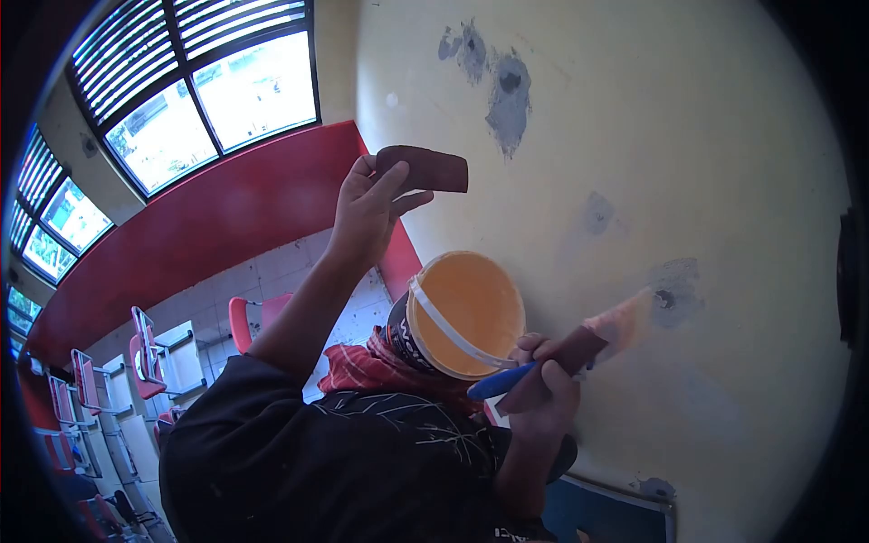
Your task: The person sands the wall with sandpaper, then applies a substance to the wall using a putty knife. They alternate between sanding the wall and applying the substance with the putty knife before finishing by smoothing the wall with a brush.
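Note:
My left hand (364, 204) is raised in front of the wall, closed around a folded brown piece of sandpaper (424, 170) held between thumb and fingers. Lower on the right, my right hand (548, 394) grips a paintbrush with a blue handle (501, 382) together with a second brown strip of sandpaper (575, 351). The brush's pale orange bristles (623, 326) point towards the wall, close to a grey patch (674, 294); contact cannot be told. Between my hands stands a bucket (466, 308) with a pale orange inside and a white handle. A red checked cloth (362, 364) lies against it.
The cream wall (751, 181) carries several grey patches, including a large one (509, 100) high up. A red lower wall (226, 195) runs under barred windows (208, 90). Red chairs (149, 357) and white desks stand at the lower left. A dark framed board (606, 511) is below.

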Demonstrator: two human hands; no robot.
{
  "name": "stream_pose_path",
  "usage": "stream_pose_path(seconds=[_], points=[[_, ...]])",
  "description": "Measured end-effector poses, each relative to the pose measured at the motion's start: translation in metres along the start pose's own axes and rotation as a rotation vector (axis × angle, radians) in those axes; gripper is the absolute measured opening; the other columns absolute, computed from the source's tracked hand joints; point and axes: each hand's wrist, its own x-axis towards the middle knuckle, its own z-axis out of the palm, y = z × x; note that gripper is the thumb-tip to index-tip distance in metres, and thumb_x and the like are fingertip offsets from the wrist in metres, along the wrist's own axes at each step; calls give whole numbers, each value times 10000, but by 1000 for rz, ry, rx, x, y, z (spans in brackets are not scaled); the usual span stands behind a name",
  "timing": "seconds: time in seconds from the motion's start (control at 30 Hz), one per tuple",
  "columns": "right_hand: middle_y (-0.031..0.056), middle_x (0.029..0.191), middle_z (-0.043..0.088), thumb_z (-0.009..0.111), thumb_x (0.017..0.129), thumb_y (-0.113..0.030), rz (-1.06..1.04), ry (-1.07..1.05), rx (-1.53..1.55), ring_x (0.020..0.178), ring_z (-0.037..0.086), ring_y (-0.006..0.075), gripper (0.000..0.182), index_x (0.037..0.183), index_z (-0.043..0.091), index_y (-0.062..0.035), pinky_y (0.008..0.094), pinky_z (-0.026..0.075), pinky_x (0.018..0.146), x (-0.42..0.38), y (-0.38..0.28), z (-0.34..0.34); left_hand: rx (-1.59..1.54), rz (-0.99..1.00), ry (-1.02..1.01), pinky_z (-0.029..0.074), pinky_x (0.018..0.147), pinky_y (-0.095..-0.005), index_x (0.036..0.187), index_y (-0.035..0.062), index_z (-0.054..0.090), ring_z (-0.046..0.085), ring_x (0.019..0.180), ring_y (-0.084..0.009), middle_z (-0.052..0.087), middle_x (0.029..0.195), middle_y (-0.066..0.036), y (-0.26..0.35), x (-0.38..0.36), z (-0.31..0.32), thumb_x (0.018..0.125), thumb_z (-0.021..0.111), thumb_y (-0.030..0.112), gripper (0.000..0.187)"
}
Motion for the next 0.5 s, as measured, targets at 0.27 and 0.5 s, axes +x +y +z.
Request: stream_pose_path(seconds=[0.27, 0.5], points=[[199, 970, 563, 590, 769, -148, 27, 28, 198, 848, 496, 191, 269, 967, 552, 30, 313, 405, 778, -4, 6, -33, -20, -6, 47, 504, 782, -306, 981, 23, 525, 616, 852, -140, 630, 937, -78, -40, 65, -43, 823, 634, 47, 194], [174, 935, 565, 604, 756, -167, 28, -56, 168, 809, 524, 223, 276, 957, 562, 18, 349, 415, 763, -4, -5, -37, 609, 635, 245, 456, 819, -288, 926, 13, 529, 602, 838, -176, 637, 922, -85, -107, 145, -13, 848, 621, 87, 141]])
